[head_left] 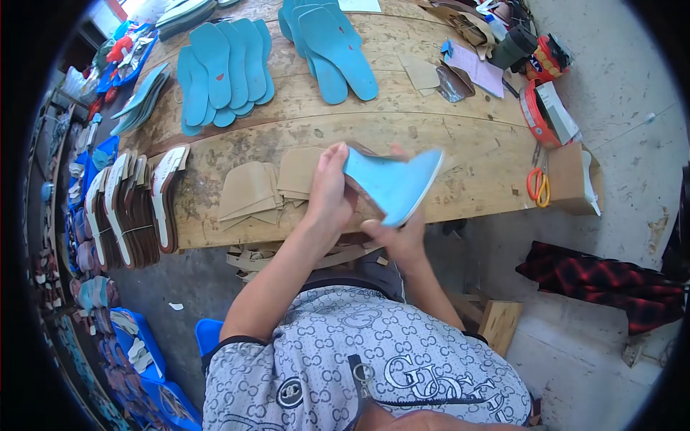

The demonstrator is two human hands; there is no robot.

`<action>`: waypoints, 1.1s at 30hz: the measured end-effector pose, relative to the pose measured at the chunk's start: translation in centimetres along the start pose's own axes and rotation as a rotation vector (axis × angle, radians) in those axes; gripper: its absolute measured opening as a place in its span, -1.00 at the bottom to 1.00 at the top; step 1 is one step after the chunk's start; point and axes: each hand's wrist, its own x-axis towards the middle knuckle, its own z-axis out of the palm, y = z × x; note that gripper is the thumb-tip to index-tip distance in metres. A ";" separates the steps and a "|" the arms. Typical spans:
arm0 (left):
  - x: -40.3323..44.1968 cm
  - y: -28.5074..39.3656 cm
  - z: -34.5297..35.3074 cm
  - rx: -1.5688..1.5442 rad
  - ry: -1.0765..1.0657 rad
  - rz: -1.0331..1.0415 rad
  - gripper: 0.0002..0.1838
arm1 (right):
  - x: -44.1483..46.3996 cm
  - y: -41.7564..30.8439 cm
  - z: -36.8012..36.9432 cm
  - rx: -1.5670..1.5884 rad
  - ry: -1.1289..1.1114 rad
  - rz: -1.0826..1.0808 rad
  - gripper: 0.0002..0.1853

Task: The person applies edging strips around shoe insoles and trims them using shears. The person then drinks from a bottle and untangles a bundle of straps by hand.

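A light blue insole (392,183), bent and slightly blurred, is held up over the front edge of the table between both hands. My left hand (333,183) is closed on its left end. My right hand (402,235) grips the wide right end from beneath, thumb at the lower edge and most fingers hidden behind it. Something brown shows behind the insole; I cannot tell whether it is attached. Just left of my left hand lie tan toe-shaped board pieces (248,192) in overlapping stacks on the wood.
Fanned blue insoles (228,68) and another pile of them (334,54) lie farther back on the wooden table (445,136). Bundled brown-and-white strips (118,208) hang over the left front edge. At right are orange-handled scissors (537,188), a cardboard box (568,179) and a red tin (540,118).
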 end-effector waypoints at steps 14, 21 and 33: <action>-6.2 7.5 -4.2 0.995 -0.815 0.157 -0.15 | 2.4 0.7 -3.1 0.601 0.030 0.628 -0.69; -4.6 6.0 -6.7 1.253 -0.752 0.215 -0.18 | 0.0 -3.1 -2.4 0.568 0.062 0.647 -0.42; -7.9 7.2 2.4 1.390 -0.719 0.512 -0.22 | 0.4 -2.7 -3.7 0.323 0.320 0.355 -0.70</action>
